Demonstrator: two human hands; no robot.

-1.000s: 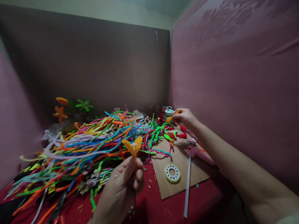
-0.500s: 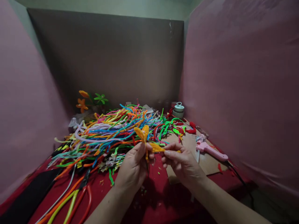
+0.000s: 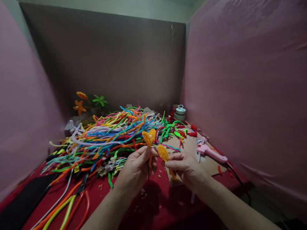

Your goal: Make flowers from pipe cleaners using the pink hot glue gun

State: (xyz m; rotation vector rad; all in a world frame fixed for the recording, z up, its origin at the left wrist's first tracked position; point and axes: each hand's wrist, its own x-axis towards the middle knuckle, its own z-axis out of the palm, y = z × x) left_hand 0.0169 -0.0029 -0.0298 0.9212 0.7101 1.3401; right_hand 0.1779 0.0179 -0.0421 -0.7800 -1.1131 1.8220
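My left hand (image 3: pixel 136 164) pinches a yellow-orange pipe-cleaner flower (image 3: pixel 149 138) by its stem, petals pointing up above the fingers. Between the thumb and fingers of my right hand (image 3: pixel 184 166) is a separate yellow-orange pipe-cleaner petal (image 3: pixel 163 153), held upright with its tail hanging below the grip. A small gap lies between the petal and the flower. Both hands are over the red cloth, in front of a large heap of coloured pipe cleaners (image 3: pixel 107 131).
A pink glue gun (image 3: pixel 212 153) lies on cardboard (image 3: pixel 189 147) at the right, its cord trailing off. Pliers (image 3: pixel 82 188) with red handles lie at the lower left. Behind stand a mint-green container (image 3: pixel 180 113) and finished orange flowers (image 3: pixel 79 107). Pink sheets (image 3: pixel 247 86) hang at both sides.
My right hand has drawn the petal away from the flower and turned it from lying sideways to upright. My left hand still holds the flower. The view has shifted slightly.
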